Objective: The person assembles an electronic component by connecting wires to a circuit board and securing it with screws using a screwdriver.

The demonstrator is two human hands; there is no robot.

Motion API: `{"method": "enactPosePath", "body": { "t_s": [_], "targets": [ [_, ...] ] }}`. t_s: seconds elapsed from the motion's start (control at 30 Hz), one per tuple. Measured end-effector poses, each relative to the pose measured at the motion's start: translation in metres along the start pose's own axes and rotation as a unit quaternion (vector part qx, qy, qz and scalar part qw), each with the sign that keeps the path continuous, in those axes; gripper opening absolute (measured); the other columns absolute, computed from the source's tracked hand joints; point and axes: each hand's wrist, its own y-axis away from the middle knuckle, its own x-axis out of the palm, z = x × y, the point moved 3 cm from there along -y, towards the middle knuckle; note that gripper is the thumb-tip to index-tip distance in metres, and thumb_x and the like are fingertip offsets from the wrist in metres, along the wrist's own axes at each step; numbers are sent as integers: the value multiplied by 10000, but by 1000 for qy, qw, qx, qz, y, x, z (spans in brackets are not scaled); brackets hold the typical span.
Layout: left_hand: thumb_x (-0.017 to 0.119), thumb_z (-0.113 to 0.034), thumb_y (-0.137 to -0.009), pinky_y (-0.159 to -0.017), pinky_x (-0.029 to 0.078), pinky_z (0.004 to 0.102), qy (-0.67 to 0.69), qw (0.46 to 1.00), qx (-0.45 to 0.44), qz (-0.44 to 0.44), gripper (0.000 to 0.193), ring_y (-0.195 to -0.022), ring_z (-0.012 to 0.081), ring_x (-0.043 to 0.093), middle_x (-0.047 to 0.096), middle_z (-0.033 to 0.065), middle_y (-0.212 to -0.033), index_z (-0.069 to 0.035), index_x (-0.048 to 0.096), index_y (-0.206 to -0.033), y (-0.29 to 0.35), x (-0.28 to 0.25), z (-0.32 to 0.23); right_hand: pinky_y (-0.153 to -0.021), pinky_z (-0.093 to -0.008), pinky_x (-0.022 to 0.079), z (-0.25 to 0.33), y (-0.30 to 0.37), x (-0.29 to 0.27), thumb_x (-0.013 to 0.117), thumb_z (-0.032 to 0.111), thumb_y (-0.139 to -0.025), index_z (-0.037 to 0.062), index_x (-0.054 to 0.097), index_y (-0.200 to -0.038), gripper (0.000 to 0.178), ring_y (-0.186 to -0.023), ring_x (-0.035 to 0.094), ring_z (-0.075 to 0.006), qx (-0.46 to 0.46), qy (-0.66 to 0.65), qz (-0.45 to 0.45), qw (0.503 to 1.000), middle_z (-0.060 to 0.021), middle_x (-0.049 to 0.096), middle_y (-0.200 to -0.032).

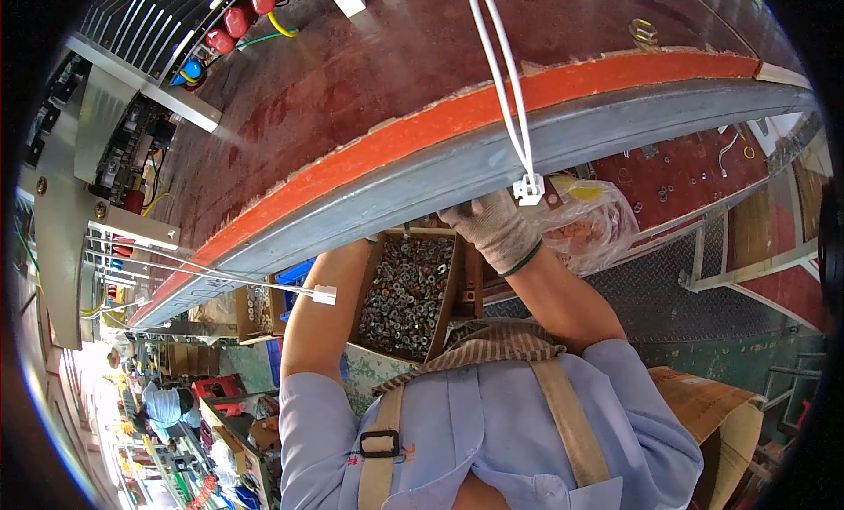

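Note:
My right hand [497, 230], in a grey knit glove with a dark green cuff, reaches up under the grey lower edge [378, 189] of a large red-brown panel. Its fingers look bent together, and whatever they grip is hidden by the edge. My left forearm [323, 312] rises to the same edge; past the wrist the left hand is covered, with only a bit of glove cuff showing. Between my arms stands an open cardboard box [459, 277] full of small metal nuts and washers [404, 290]. White cables with a white connector [528, 189] hang down just above my right hand.
A second white connector [323, 295] dangles over my left forearm. Right of my hand lies clear plastic wrapping [593, 224], near loose hardware on a red-brown surface [681, 189]. Electrical parts with red caps [236, 22] fill the upper left. A cardboard carton [712, 404] stands behind me right.

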Motion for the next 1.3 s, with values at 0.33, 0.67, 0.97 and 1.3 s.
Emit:
{"method": "enactPosePath", "body": {
  "t_s": [0.33, 0.67, 0.97, 1.3],
  "targets": [
    [440, -301, -932, -947, 440, 407, 5, 1000, -4, 29, 401, -1127, 317, 499, 501, 147, -1242, -68, 480, -1256, -5, -1, -14, -681, -269, 548, 20, 8, 3, 401, 114, -951, 22, 546, -1014, 183, -796, 597, -164, -380, 434, 54, 815, -70, 585, -912],
    [417, -315, -945, -969, 432, 410, 0, 997, -25, 69, 422, -1161, 320, 485, 485, 151, -1280, -69, 462, -1285, 13, -11, -11, -669, -247, 546, 16, 6, 1, 396, 113, -948, -1, 540, -1028, 200, -794, 610, -169, -401, 462, 41, 790, -88, 604, -923],
    [396, -328, -956, -989, 425, 413, 92, 993, -15, 68, 441, -1192, 322, 473, 471, 155, -1315, -69, 446, -1310, -16, 1, -19, -776, -285, 567, 37, 8, 6, 502, 102, -898, -2, 530, -1073, 206, -899, 629, -201, -254, 349, 77, 899, -121, 613, -983],
    [530, -176, -847, -797, 500, 397, -155, 980, 35, 122, 253, -936, 281, 615, 632, 88, -1053, -162, 628, -1080, 55, -64, 5, -985, -351, 447, 19, 45, -46, 669, -2, -749, 29, 522, -1219, 493, -1095, 569, -307, -204, 488, 147, 836, -184, 567, -1200]
  ]
}}
